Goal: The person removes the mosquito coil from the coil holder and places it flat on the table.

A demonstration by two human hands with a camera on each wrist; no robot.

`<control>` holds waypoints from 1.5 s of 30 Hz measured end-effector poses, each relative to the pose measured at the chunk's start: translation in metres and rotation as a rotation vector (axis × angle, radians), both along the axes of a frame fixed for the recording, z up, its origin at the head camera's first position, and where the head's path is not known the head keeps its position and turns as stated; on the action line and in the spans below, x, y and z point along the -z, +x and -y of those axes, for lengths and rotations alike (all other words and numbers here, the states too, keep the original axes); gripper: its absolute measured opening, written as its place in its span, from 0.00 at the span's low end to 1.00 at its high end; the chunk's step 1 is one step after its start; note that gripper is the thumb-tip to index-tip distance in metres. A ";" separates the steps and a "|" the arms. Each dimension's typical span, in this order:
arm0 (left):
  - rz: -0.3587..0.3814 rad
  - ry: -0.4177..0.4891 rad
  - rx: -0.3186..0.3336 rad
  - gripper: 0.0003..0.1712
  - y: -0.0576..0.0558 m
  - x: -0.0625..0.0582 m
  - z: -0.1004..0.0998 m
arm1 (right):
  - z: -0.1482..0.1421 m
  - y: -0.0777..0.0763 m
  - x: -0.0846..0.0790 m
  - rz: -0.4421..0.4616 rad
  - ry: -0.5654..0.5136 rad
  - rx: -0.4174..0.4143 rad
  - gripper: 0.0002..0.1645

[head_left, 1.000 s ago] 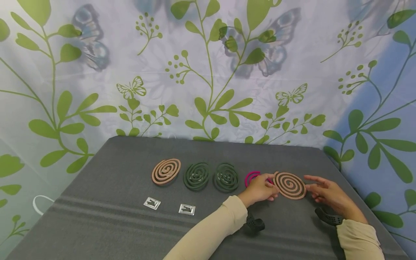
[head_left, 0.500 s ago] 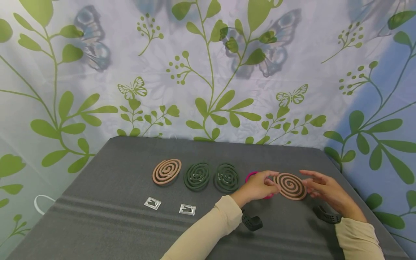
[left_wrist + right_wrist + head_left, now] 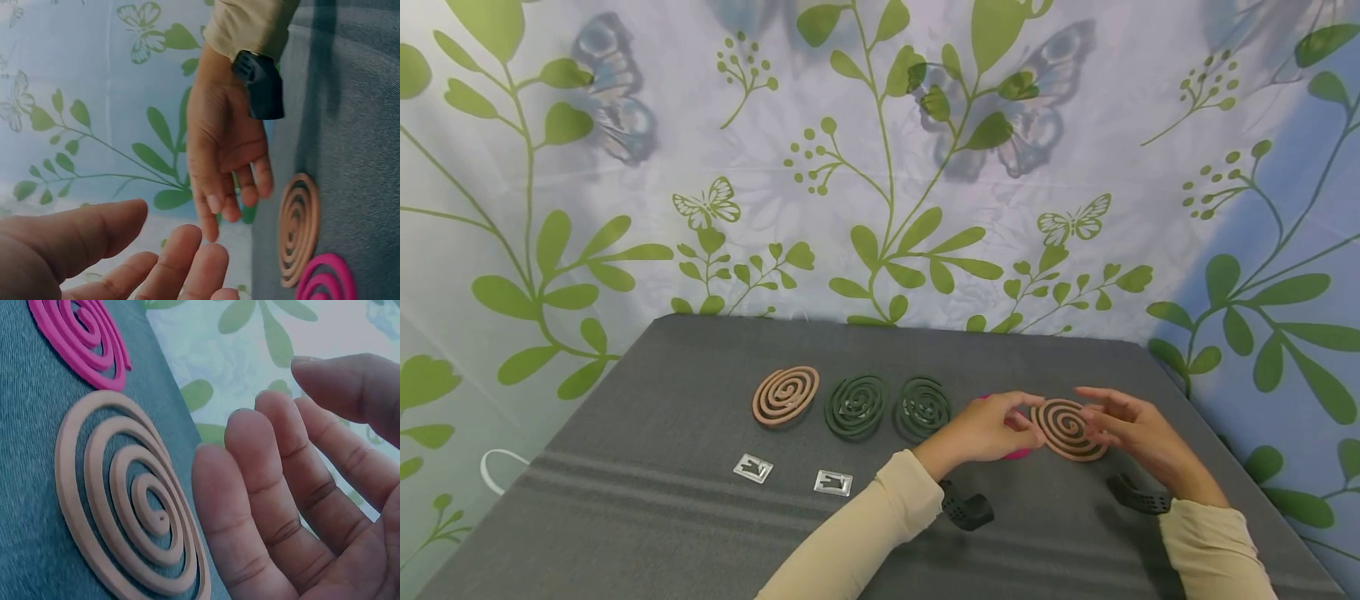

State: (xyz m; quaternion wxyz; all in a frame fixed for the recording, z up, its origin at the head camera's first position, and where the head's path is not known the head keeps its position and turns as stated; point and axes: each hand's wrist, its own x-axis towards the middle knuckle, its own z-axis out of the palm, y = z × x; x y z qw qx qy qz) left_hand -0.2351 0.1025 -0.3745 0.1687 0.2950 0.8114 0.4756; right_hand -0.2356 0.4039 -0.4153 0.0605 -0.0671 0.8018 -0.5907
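A tan spiral mosquito coil [image 3: 1070, 427] lies flat on the grey table, at the right end of a row. In the right wrist view it lies beside a pink mosquito coil [image 3: 100, 381]. My left hand [image 3: 988, 429] hovers over the pink coil, mostly hiding it in the head view, its fingers relaxed around nothing. Above the tan coil's right part is my right hand [image 3: 1131, 429], fingers loosely bent and apart. Both palms face each other across a gap in the left wrist view, where the tan coil [image 3: 283, 234] lies below them.
Two dark green coils [image 3: 856, 406] [image 3: 922, 408] and another tan coil [image 3: 785, 396] continue the row leftward. Two small metal coil stands [image 3: 753, 468] [image 3: 832, 482] lie in front. A patterned curtain [image 3: 880, 167] hangs behind the table [image 3: 700, 542].
Both hands have come away from the tan coil's edges. The right hand has moved left and up over the coil; the left has shifted slightly left, covering more of the pink coil.
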 end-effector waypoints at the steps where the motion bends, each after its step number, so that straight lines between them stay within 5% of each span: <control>1: -0.007 -0.006 0.009 0.30 0.001 -0.002 0.002 | 0.002 0.000 -0.001 -0.001 -0.005 0.001 0.22; 8: -0.052 -0.017 0.057 0.30 0.009 -0.018 0.018 | 0.015 0.003 -0.011 -0.067 0.016 -0.042 0.22; 20: -0.088 0.115 0.126 0.28 0.016 -0.029 0.058 | 0.037 0.006 -0.019 -0.196 0.043 -0.125 0.27; 28: -0.150 0.166 0.214 0.29 0.009 -0.029 0.089 | 0.056 0.007 -0.017 -0.256 0.053 -0.157 0.27; 34: -0.207 0.138 0.227 0.30 0.002 -0.025 0.110 | 0.068 0.008 -0.012 -0.345 0.069 -0.166 0.27; 45: -0.312 0.130 0.227 0.28 -0.016 -0.019 0.143 | 0.087 0.006 -0.003 -0.337 0.067 -0.158 0.24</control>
